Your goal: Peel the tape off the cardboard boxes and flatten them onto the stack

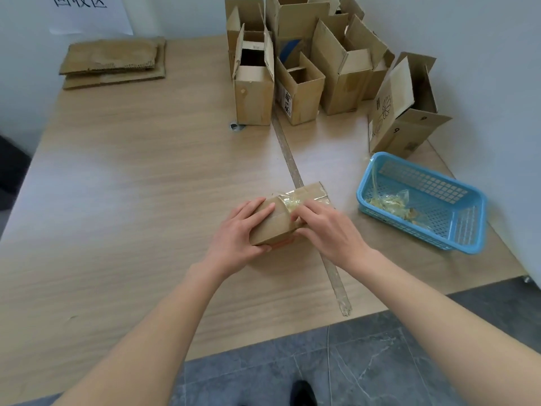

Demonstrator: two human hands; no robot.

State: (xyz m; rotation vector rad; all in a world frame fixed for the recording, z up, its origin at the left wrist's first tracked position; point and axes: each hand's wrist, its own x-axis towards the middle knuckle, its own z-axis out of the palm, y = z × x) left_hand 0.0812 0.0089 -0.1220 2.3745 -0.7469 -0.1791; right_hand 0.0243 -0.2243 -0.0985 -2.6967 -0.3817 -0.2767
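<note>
wood-grain table, pale, set into a corner of white walls; grey stone-look floor shows past its near edge. a strip of old tape runs along the seam of the tabletop from the far boxes to the near edge, where its end curls.

small cardboard box lies on its side near the front middle of the table, over that seam. left hand grips its near end, fingers curled over the top, thumb at the lower corner. right hand rests on the other side, fingertips pinching the crinkled clear tape on the box top; part of the tape is lifted and wrinkled, the rest lies flat toward the far flap.

stack of flattened cardboard at the far left corner, just beside the wall, below a white sheet with printed characters.

cluster of upright open boxes fills the far right corner, flaps up, touching each other; one more open box stands apart to their right, near the table's right edge.

blue plastic basket sits on the right, close to the table's edge, with balled tape scraps in it and one strand hanging over its rim.

wide bare stretch of table lies between the held box and the flat stack.
</note>
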